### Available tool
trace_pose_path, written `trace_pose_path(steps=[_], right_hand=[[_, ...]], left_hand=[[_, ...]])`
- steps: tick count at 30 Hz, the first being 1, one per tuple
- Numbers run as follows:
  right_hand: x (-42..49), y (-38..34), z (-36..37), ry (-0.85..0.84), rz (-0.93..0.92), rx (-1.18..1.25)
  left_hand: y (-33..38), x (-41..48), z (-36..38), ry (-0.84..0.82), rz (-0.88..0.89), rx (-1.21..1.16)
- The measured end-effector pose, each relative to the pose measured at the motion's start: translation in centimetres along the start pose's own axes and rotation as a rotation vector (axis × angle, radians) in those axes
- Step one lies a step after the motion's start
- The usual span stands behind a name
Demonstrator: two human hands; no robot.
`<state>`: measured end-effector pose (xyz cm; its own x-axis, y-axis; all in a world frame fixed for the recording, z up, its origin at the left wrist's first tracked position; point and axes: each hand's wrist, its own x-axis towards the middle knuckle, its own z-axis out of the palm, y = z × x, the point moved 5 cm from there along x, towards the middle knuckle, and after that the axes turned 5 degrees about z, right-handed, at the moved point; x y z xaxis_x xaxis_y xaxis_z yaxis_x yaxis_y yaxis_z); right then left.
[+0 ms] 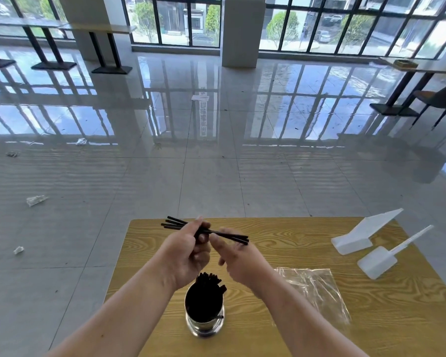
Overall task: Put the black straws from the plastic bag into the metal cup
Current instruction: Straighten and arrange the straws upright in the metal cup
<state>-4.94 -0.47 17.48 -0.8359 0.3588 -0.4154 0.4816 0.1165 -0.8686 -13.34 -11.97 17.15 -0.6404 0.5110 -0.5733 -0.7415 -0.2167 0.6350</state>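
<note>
My left hand (188,251) grips a small bundle of black straws (177,224) held level above the wooden table (281,331), their ends sticking out left and right. My right hand (238,258) is just to the right with loosely bent fingers, its fingertips at the bundle's right part; I cannot tell whether they grip it. Below my hands stands the metal cup (205,323), upright and filled with many black straws. The clear plastic bag (317,289) lies flat and crumpled on the table to the cup's right.
Two white plastic scoops (358,235) (379,261) lie at the table's far right. The table's left edge is close to the cup. Beyond lies a shiny tiled floor with paper scraps (35,200), other tables and a chair (438,99).
</note>
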Motion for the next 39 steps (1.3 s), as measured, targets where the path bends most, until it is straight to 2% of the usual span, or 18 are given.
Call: trace_pose_path(steps=[3, 6, 8, 11, 14, 18, 25, 29, 31, 33, 36, 39], right_hand=[[0.1, -1.3, -0.4, 0.089, -0.167, 0.144], [0.0, -2.7, -0.8, 0.197, -0.303, 0.029], [-0.1, -3.2, -1.1, 0.235, -0.338, -0.045], [-0.2, -3.5, -2.3, 0.284, -0.357, -0.013], [0.2, -3.0, -3.5, 0.242, -0.271, 0.025], [0.5, -0.9, -2.5, 0.103, -0.139, -0.120], [0.6, 5.8, 2.5, -0.089, -0.044, -0.360], [1.3, 7.6, 1.0, 0.039, -0.017, -0.257], [1.7, 8.4, 0.3, 0.094, -0.001, -0.350], [1.9, 9.4, 0.5, 0.060, 0.086, -0.410], [2.3, 10.7, 2.0, -0.087, 0.230, -0.326], [2.4, 10.7, 3.2, -0.110, 0.187, -0.245]], left_hand=[[-1.0, -0.8, 0.7, -0.087, -0.097, 0.118], [-1.6, -1.4, 1.0, -0.123, -0.162, 0.219], [-1.6, -1.5, 0.4, -0.101, -0.179, 0.368], [-1.2, -0.8, -1.5, 0.027, -0.107, 0.585], [-0.3, 0.6, -4.4, 0.178, 0.066, 0.736], [-0.1, 1.9, -7.5, 0.241, 0.194, 0.993], [-2.5, 2.5, -9.6, 0.175, 0.175, 1.303], [-3.4, 2.9, -9.3, 0.123, 0.202, 1.436], [-4.1, 3.2, -8.9, 0.069, 0.176, 1.482], [-5.0, 3.6, -8.5, 0.015, 0.159, 1.558], [-5.9, 3.9, -7.8, -0.042, 0.189, 1.649], [-6.2, 3.9, -7.3, -0.045, 0.249, 1.674]])
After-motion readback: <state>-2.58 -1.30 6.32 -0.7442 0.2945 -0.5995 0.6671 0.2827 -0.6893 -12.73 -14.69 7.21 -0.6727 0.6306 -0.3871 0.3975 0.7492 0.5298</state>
